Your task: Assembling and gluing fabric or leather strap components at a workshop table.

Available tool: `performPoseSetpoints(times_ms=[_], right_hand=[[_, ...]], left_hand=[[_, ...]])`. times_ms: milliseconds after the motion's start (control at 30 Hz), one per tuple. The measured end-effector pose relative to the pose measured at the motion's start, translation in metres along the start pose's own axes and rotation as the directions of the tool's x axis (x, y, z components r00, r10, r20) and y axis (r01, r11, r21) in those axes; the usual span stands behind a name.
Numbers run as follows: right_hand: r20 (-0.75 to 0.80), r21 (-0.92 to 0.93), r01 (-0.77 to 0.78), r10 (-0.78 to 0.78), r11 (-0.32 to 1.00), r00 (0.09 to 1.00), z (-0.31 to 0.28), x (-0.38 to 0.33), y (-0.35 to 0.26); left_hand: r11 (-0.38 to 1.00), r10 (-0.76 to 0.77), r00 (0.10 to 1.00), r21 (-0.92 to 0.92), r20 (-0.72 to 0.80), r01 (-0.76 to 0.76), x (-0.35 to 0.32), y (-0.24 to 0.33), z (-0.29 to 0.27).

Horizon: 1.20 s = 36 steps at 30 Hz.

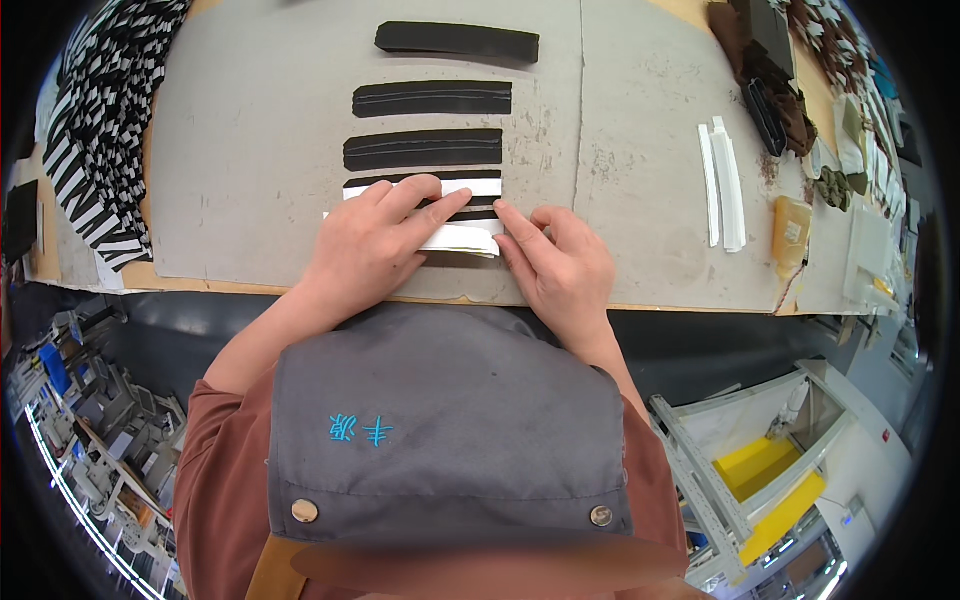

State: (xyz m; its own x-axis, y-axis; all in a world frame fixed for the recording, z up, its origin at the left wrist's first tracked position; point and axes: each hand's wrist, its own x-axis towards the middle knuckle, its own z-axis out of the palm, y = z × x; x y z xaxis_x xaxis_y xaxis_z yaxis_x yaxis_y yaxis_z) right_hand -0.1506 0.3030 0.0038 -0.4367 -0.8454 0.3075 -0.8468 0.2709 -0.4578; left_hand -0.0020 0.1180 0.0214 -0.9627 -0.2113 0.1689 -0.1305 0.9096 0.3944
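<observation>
Grey apron (445, 420) with two metal snaps fills the near foreground, over a rust-coloured shirt. Both hands sit just past it at the near edge of the table (250, 150), on a grey felt-like mat.

Left hand (365, 250): flat, palm down, fingers extended and pressing along a white strip (470, 187) and the folded white strip stack (462, 240) under it. Not gripping, just pinning.

Right hand (560, 270): fingers together, index tip on the right end of the same stack, touching the left hand's fingertips zone. Also pressing, not closed around anything.

Workpiece: narrow black band (470, 214) with white strip layered on it, long axis left-right, partly hidden by the hands.

Beyond it, in a column: three more black strips (425, 150), the middle two showing lengthwise stitch lines, well apart from each other.

Right: two loose white strips (725, 185). Far left: pile of black-and-white striped pieces (100, 130). Top right: dark brown stacked pieces (765, 60).
</observation>
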Motion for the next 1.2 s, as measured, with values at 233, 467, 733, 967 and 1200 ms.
performPoseSetpoints(times_ms=[233,467,733,967,1200], right_hand=[[-0.007,0.019,0.017,-0.017,1.0,1.0,-0.002,0.001,0.001],[0.072,0.004,-0.016,0.016,1.0,0.997,-0.002,0.006,-0.003],[0.107,-0.017,-0.06,0.062,0.998,0.992,-0.003,0.01,-0.007],[-0.014,-0.072,0.056,-0.058,0.996,0.998,0.008,0.017,-0.014],[0.169,0.021,0.244,-0.244,0.97,0.955,0.038,0.049,-0.062]], left_hand=[[1.0,-0.003,1.0,0.003,-0.031,0.003,0.002,0.003,0.001],[1.0,-0.026,0.999,0.003,-0.027,0.026,0.001,0.005,-0.001],[0.988,-0.147,0.976,0.015,-0.16,0.152,-0.04,-0.019,-0.01],[0.983,-0.161,0.953,0.043,-0.258,0.177,-0.084,-0.034,-0.011],[0.982,-0.175,0.944,0.016,-0.278,0.187,-0.081,-0.037,-0.007]])
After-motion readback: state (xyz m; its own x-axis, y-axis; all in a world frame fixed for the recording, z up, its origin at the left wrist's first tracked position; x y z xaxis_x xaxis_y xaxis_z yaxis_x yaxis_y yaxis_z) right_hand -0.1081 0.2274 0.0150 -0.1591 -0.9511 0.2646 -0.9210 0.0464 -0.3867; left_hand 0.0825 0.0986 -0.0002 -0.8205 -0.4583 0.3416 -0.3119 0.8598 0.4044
